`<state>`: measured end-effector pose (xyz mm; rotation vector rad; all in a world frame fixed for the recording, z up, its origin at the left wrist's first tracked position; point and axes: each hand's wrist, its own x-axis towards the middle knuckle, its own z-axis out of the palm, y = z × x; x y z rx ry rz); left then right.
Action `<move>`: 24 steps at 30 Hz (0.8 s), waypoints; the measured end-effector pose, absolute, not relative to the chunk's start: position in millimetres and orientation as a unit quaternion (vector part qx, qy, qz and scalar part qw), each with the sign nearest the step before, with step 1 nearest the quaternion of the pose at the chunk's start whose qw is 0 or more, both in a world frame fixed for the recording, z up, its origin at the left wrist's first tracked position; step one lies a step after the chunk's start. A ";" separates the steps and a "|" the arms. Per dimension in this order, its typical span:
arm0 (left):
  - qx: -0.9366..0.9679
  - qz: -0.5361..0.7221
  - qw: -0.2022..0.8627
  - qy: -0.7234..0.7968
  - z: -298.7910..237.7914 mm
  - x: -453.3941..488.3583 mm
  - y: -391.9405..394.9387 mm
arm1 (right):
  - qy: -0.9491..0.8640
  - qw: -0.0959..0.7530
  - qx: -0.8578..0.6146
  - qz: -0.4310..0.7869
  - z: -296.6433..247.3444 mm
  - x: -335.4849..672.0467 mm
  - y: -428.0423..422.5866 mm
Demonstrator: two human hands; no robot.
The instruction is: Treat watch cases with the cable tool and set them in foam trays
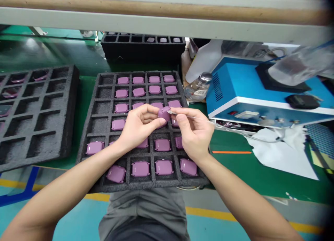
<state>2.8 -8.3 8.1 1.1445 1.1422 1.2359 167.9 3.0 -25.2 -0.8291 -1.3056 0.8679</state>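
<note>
Purple part (164, 113) between both hands, above foam tray (104, 95).

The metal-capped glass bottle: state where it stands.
In the head view, the glass bottle stands right of centre, between the foam tray of purple parts on its left and the blue machine on its right.

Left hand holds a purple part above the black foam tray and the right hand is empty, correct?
Not quite: the right hand pinches a thin tool whose tip meets the purple part that the left hand holds above the black foam tray. The head view shows it.
</note>
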 end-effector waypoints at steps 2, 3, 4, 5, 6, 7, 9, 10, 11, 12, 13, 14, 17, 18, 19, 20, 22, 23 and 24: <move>0.482 0.519 0.522 0.474 8.2 2.8 -8.3 | -0.569 0.633 -0.360 0.382 -25.9 168.0 3.2; 0.485 0.521 0.519 0.473 8.3 2.9 -8.4 | -0.569 0.633 -0.359 0.383 -26.1 167.9 3.2; 0.488 0.523 0.515 0.472 8.4 3.0 -8.6 | -0.568 0.634 -0.359 0.384 -26.1 167.7 3.2; 0.492 0.524 0.510 0.473 8.5 3.1 -8.8 | -0.567 0.634 -0.358 0.385 -26.0 167.6 3.2; 0.495 0.525 0.504 0.474 8.6 3.2 -9.0 | -0.566 0.635 -0.356 0.387 -26.0 167.5 3.2; 0.498 0.526 0.499 0.475 8.6 3.4 -9.3 | -0.564 0.636 -0.354 0.390 -26.0 167.3 3.3; 0.502 0.527 0.492 0.478 8.6 3.4 -9.7 | -0.559 0.638 -0.350 0.396 -26.3 167.1 3.6; 0.504 0.526 0.490 0.479 8.5 3.4 -9.8 | -0.557 0.639 -0.349 0.400 -26.6 166.9 3.8; 0.508 0.524 0.488 0.479 8.4 3.3 -9.7 | -0.556 0.639 -0.349 0.402 -26.7 166.7 4.2; 0.512 0.522 0.486 0.480 8.4 3.1 -9.6 | -0.555 0.639 -0.349 0.403 -26.8 166.5 4.5; 0.516 0.520 0.482 0.480 8.6 3.0 -9.3 | -0.554 0.640 -0.347 0.405 -26.7 166.2 5.0; 0.522 0.517 0.478 0.482 8.8 2.8 -9.0 | -0.553 0.641 -0.344 0.406 -26.4 165.8 5.6; 0.532 0.512 0.458 0.496 9.8 2.0 -7.6 | -0.554 0.644 -0.330 0.412 -24.3 164.7 8.5; 0.532 0.512 0.450 0.502 10.1 1.7 -6.9 | -0.555 0.644 -0.328 0.412 -23.5 164.5 9.8; 0.533 0.513 0.444 0.506 10.3 1.4 -6.0 | -0.557 0.643 -0.327 0.411 -22.7 164.4 11.2; 0.533 0.512 0.441 0.508 10.5 1.1 -5.2 | -0.560 0.642 -0.327 0.409 -22.0 164.3 12.5; 0.535 0.509 0.441 0.510 11.1 0.8 -3.6 | -0.564 0.642 -0.322 0.407 -21.0 164.5 14.4; 0.535 0.507 0.442 0.511 11.5 0.7 -3.1 | -0.565 0.643 -0.317 0.409 -20.7 164.6 15.0; 0.535 0.506 0.441 0.513 12.0 0.6 -2.7 | -0.564 0.645 -0.312 0.411 -20.5 164.7 15.3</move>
